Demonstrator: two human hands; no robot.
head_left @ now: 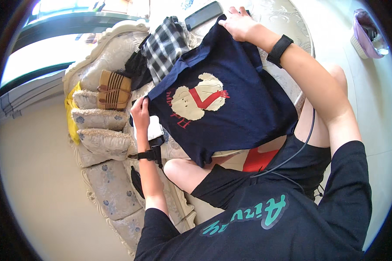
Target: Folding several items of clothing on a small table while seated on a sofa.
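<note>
A navy T-shirt (252,104) is spread between my hands, over the sofa seat and my lap. Its front carries a cream fluffy dog print with a red scarf and red lettering. My left hand (140,114) is closed on the shirt's edge at the left. At the far end, my right hand (240,25) grips another edge, thumb against the cloth. Black bands sit on both wrists. Close to my left hand lies a white object (155,128), partly covered. A black-and-white checked cloth (164,45) lies just beyond the shirt.
Beside the checked cloth lies a flat dark rectangular object (203,15). A tan bag (113,90) with dark stripes rests against the patterned sofa (111,189), near fringed cushions (102,118) and a yellow item (70,114). A lined bin (366,37) stands at far right. Cables cross my lap.
</note>
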